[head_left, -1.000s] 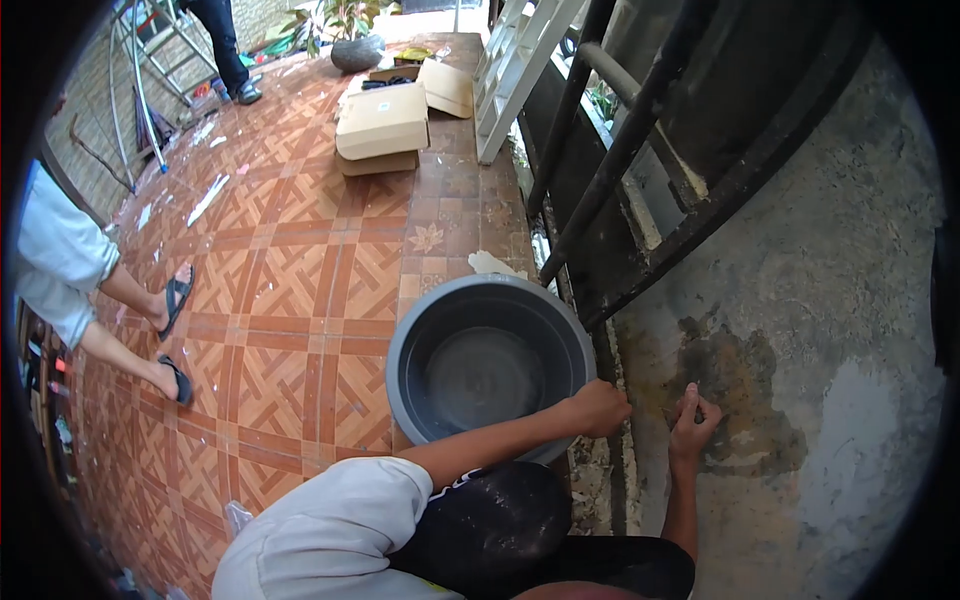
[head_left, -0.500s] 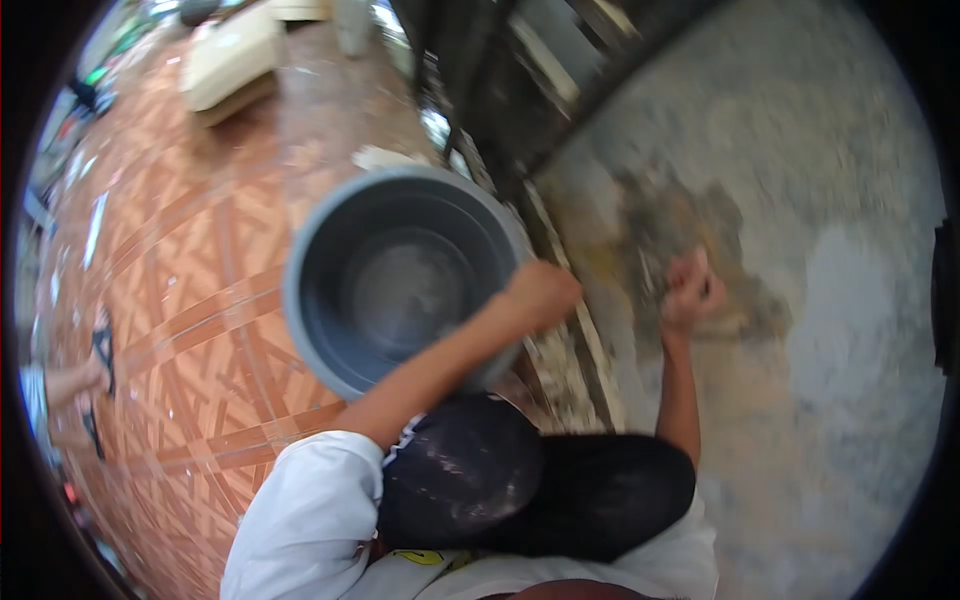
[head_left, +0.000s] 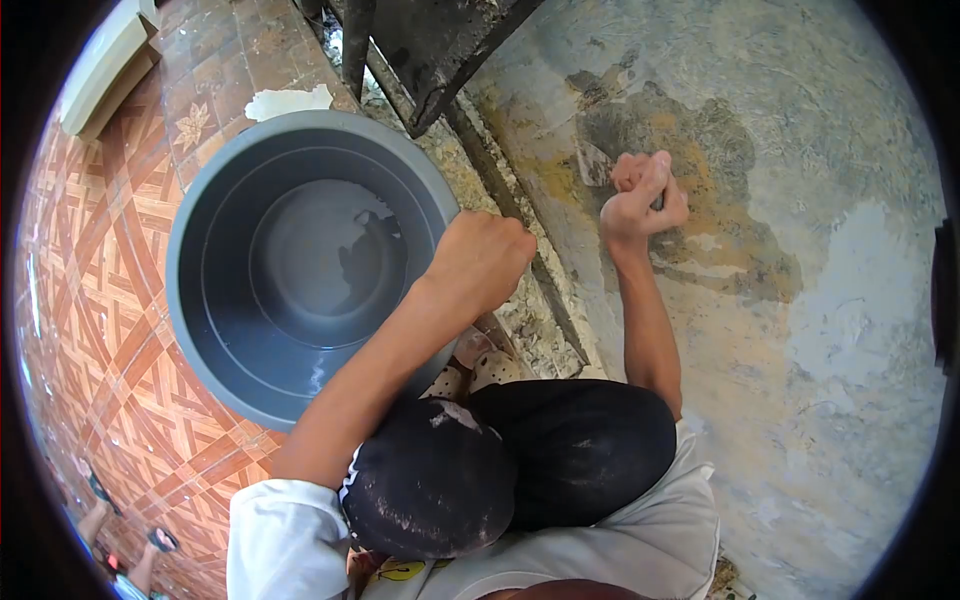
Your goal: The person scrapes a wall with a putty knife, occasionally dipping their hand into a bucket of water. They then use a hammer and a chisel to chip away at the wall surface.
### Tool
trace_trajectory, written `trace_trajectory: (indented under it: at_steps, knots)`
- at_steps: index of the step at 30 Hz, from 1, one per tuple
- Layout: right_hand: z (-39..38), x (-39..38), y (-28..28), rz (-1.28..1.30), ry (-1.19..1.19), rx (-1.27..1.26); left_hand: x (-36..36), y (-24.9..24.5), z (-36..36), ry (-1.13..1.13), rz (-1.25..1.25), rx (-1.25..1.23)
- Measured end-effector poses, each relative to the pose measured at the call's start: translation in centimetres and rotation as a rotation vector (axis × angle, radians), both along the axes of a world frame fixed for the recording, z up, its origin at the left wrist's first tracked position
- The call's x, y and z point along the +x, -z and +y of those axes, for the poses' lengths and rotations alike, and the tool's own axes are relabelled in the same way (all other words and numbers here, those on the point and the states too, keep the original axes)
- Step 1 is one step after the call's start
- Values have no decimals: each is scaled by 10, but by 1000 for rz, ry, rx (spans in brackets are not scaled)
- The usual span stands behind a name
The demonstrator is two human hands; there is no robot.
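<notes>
My left hand (head_left: 487, 255) is closed in a fist at the right rim of a large round grey basin (head_left: 205, 345); its fingertips are hidden. A shallow layer of liquid (head_left: 310, 245) appears to lie in the bottom. My right hand (head_left: 645, 195) is closed around a dark handle in front of the grey cement surface (head_left: 850, 130). A pale flat blade (head_left: 593, 165) shows just left of its fingers, looking like a scraper. Around that hand is a dark, stained patch (head_left: 720, 135).
Orange patterned tiles (head_left: 110, 300) cover the floor at left. A dark metal piece (head_left: 440, 45) juts in at the top, above a broken concrete edge (head_left: 535, 310). A cream-coloured container (head_left: 105, 65) stands at upper left. Another person's feet (head_left: 160, 540) show at lower left.
The view has shifted and sharpened, with the basin now larger and further left in it. My right hand sits higher in the view, still closed. My left hand remains by the rim.
</notes>
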State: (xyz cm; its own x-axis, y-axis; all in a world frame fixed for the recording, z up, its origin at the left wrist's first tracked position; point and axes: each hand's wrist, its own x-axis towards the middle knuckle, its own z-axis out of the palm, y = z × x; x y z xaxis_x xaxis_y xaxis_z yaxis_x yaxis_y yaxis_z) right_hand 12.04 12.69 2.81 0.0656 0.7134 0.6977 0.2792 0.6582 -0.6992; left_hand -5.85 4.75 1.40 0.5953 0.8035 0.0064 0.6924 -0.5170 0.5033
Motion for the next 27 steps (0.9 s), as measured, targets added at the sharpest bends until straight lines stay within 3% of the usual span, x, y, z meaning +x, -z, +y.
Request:
trace_trajectory:
  at_steps: [4,8,9,13,20,24,27]
  knots:
    - [-16,-16,-5,-308,62,250,-2,3,-2,-17,-76,-2]
    - [-15,-20,5,-629,181,237,0,3,-2,-13,-68,-3]
    - [-16,-23,10,-441,89,318,-1,4,-1,-17,-67,-4]
    - [-14,-17,19,-606,63,264,-3,5,-4,-19,-123,24]
    - [-20,-26,21,-614,-98,341,-3,3,-3,0,-98,-2]
    - [-25,-29,17,-515,0,285,-3,2,-2,-21,-124,39]
    - [-28,-29,24,-551,-44,264,-2,-3,-1,6,-3,-13]
